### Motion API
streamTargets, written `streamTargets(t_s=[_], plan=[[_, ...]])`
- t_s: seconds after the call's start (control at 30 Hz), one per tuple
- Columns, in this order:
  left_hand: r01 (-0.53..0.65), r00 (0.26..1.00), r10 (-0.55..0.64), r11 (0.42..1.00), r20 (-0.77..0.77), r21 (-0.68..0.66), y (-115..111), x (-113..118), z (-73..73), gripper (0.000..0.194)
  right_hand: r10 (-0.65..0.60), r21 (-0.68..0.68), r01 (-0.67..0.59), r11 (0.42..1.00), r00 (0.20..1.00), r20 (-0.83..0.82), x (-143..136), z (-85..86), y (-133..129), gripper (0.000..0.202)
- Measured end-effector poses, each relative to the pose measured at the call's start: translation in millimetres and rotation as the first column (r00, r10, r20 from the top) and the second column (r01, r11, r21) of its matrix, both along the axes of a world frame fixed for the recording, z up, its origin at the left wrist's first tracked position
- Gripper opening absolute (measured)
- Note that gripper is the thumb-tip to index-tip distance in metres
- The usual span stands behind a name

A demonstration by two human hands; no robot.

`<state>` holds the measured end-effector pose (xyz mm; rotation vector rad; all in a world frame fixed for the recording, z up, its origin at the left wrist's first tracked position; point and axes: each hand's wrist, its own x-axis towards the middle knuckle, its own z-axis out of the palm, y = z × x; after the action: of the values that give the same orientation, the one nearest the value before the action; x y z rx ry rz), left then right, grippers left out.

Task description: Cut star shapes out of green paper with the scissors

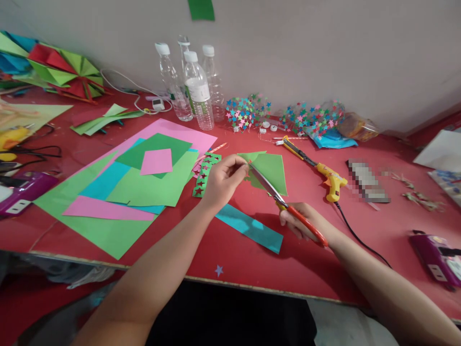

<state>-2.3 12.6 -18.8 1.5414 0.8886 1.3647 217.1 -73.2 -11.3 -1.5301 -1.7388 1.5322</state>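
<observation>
My right hand [302, 221] grips a pair of scissors [272, 187] with red handles. Their blades point up and left, over a piece of green paper [273, 168]. At the blade tips, my left hand [225, 178] is closed in a pinch; a tiny reddish bit shows by its fingertips, too small to name. Beside that hand lies a green strip with star-shaped holes [202, 179], partly hidden. A blue paper strip [252, 228] rests on the table below both hands.
Coloured paper sheets [151, 185] overlap on the left of the red table [201, 245]. Several plastic bottles [200, 96] stand at the wall, near bags of stars [248, 113]. A yellow glue gun [331, 180], a phone [367, 180] and a purple power strip [434, 257] lie right.
</observation>
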Motion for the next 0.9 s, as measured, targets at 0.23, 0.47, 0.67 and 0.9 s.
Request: streamTargets(t_s=[0.23, 0.47, 0.67, 0.9], plan=[[0.065, 0.984, -0.041, 0.988, 0.172, -0.137, 1.2, 3.1, -4.8, 0.015, -0.029, -0.015, 0.028, 0.999, 0.999, -0.045, -3.8, -2.5, -1.8, 0.049], [0.092, 0.986, -0.073, 0.987, 0.147, -0.128, 3.5, -0.2, -2.9, 0.013, 0.001, -0.024, -0.001, 1.0, 1.0, -0.01, -3.1, 1.4, -1.1, 0.053], [0.1, 0.986, -0.081, 0.987, 0.143, -0.13, 5.3, -1.1, -4.3, 0.012, -0.001, -0.026, 0.001, 1.0, 1.0, 0.012, -1.0, 1.5, -0.8, 0.049], [0.1, 0.984, -0.074, 0.983, 0.16, -0.156, 1.7, 0.7, -4.9, 0.013, -0.044, -0.033, 0.043, 0.999, 0.999, -0.008, -6.2, -2.8, -2.6, 0.043]])
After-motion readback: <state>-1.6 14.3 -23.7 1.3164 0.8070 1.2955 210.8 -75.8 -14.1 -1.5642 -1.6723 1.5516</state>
